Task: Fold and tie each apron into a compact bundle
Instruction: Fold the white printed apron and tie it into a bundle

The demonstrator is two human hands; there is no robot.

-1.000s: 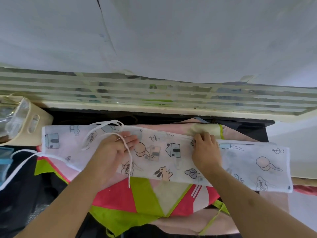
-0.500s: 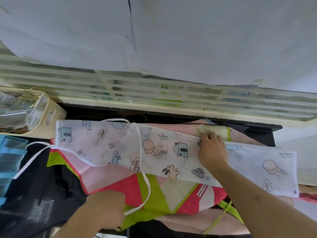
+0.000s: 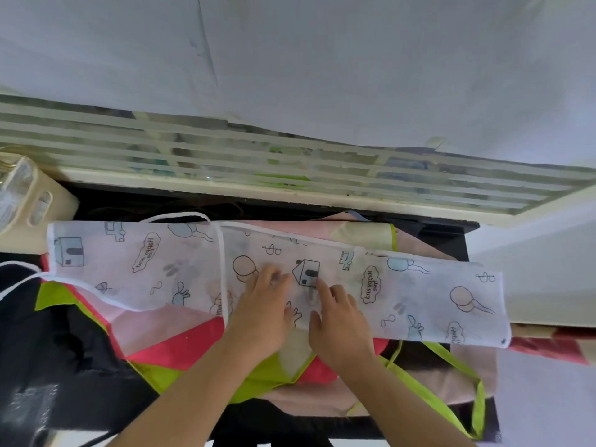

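A white apron printed with houses, balloons and rabbits lies folded into a long strip across the pile. Its white tie straps run over the strip's middle and trail off to the left. My left hand and my right hand lie side by side on the middle of the strip, fingers spread flat and pressing the fabric. Neither hand holds a strap.
Under the white apron lies a pink, red and lime-green apron with lime straps hanging off the right. A cream basket stands at the left. A slatted window frame runs along the back edge of the black table.
My left hand let the strap go at the near edge and came up onto the strip. My right hand slid left, beside it. The strip's upper right flap now lies flat.
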